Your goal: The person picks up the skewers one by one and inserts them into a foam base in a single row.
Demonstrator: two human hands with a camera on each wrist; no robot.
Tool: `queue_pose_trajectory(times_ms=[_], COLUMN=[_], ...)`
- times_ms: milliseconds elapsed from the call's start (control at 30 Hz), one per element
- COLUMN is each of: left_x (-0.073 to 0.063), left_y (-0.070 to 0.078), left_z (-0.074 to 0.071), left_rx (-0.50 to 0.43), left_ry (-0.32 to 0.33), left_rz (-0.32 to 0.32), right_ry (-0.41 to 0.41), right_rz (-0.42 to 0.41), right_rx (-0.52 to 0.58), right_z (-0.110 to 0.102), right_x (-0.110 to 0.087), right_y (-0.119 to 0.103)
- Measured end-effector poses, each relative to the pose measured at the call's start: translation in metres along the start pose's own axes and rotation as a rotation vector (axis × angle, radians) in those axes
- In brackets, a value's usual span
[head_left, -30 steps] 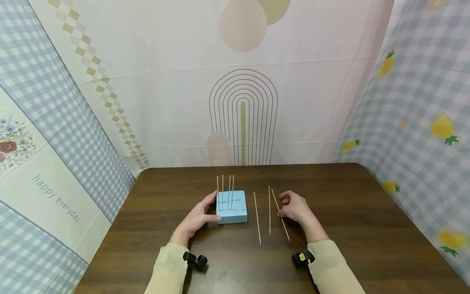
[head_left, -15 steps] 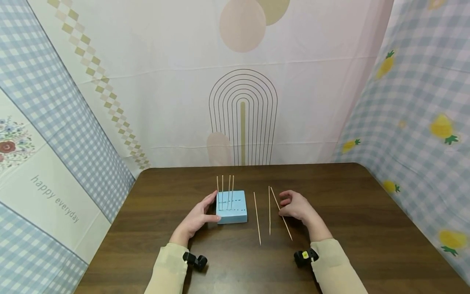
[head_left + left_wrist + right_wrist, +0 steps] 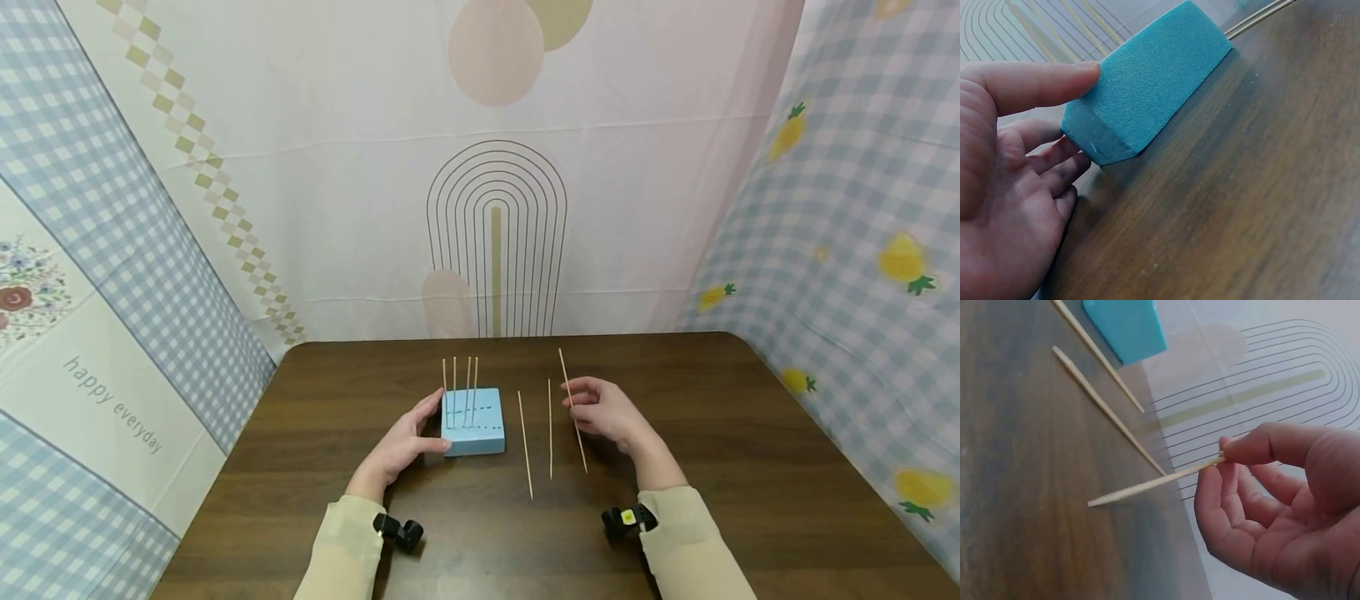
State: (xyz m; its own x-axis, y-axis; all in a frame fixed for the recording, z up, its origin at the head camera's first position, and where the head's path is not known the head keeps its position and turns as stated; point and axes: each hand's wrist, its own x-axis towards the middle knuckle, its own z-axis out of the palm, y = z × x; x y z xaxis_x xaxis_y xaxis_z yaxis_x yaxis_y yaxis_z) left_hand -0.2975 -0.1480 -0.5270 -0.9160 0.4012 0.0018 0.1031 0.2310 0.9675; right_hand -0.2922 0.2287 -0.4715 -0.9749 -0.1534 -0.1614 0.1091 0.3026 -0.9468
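Stick [image 3: 1154, 482] pinched in R hand [image 3: 609, 417], approx 3 o'clock from blue block [image 3: 480, 446]; contact w/ surface [image 3: 495, 542] unconfirmed. L hand [image 3: 397, 450] grips blue block at its 9 o'clock side. Four upright sticks [image 3: 454, 375] stand in blue block; two loose sticks [image 3: 551, 429] lie at 3 o'clock, btwn block & R hand.

Right hand [image 3: 1279, 515] pinching one thin wooden stick [image 3: 1157, 482].
Two more sticks [image 3: 1107, 410] lie on the wood-grain tabletop [image 3: 1022, 519]; blue block [image 3: 1129, 331] partly in frame.
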Motion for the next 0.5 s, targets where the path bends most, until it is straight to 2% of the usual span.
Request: queue_pose_trajectory(times_ms=[267, 367, 500], left_x=[0.0005, 0.0002, 0.0], left_y=[-0.0002, -0.0001, 0.0002], left_z=[-0.0002, 0.0002, 0.0008], left_rx=[-0.002, -0.001, 0.0], left_ry=[0.0, 0.001, 0.001], left_rz=[0.007, 0.007, 0.002], right_ry=[0.024, 0.029, 0.004], right_rz=[-0.119, -0.135, -0.149], right_rx=[0.027, 0.04, 0.11], right_z=[-0.0002, 0.0014, 0.0036], right_x=[-0.0009, -0.002, -0.0016], right_y=[-0.0073, -0.0094, -0.0103])
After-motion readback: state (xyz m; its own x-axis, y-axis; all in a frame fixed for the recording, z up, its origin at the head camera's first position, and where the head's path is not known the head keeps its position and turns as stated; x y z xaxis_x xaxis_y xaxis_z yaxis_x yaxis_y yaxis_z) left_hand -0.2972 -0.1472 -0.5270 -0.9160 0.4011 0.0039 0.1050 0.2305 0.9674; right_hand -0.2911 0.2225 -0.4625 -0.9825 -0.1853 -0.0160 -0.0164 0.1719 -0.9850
